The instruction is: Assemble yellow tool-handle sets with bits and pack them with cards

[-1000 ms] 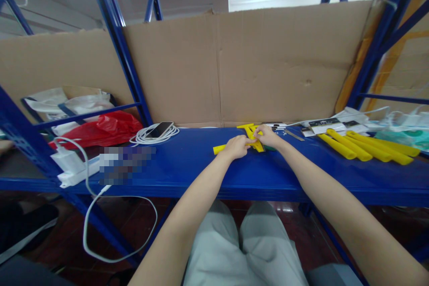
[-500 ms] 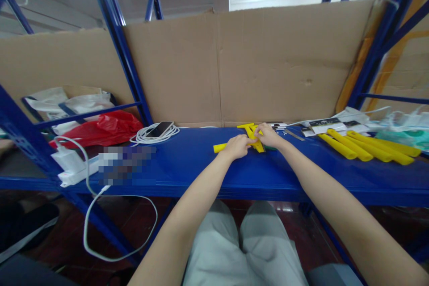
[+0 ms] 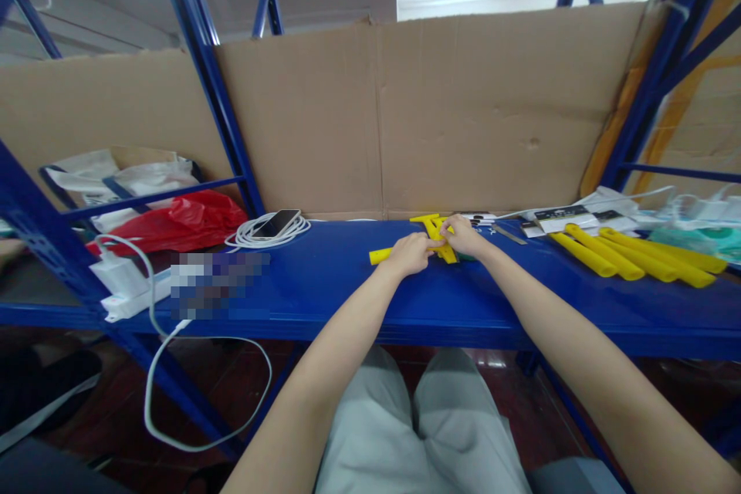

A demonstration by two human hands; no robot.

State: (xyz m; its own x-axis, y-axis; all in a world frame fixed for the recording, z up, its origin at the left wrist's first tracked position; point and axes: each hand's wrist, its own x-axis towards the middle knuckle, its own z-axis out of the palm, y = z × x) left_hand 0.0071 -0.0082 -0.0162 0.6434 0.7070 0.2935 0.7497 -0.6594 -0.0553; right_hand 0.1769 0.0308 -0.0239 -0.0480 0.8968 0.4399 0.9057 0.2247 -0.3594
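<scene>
My left hand [image 3: 411, 253] is closed around a yellow plastic tool with a round handle [image 3: 379, 255], whose end sticks out to the left of my fist. My right hand [image 3: 465, 236] pinches the flat yellow head [image 3: 445, 254] of the same tool with its fingertips. Both hands meet close together over the blue shelf top [image 3: 324, 278]. Just beyond them lies another yellow piece, a narrow T-shaped bar [image 3: 424, 218]. A little dark green shows beneath my right hand, too small to make out. The fingers partly hide where the yellow parts touch.
Several yellow tubes [image 3: 631, 251] lie at the right beside labelled packets [image 3: 563, 218]. A metal strip [image 3: 509, 234] lies nearer. On the left are a phone [image 3: 278, 224] on a coiled white cable, a power strip [image 3: 136, 301] and a red bag [image 3: 197, 218]. Cardboard [image 3: 463, 116] stands behind.
Hardly anything differs. Both hands stay on the yellow tool in the same place, and the view has shifted very slightly.
</scene>
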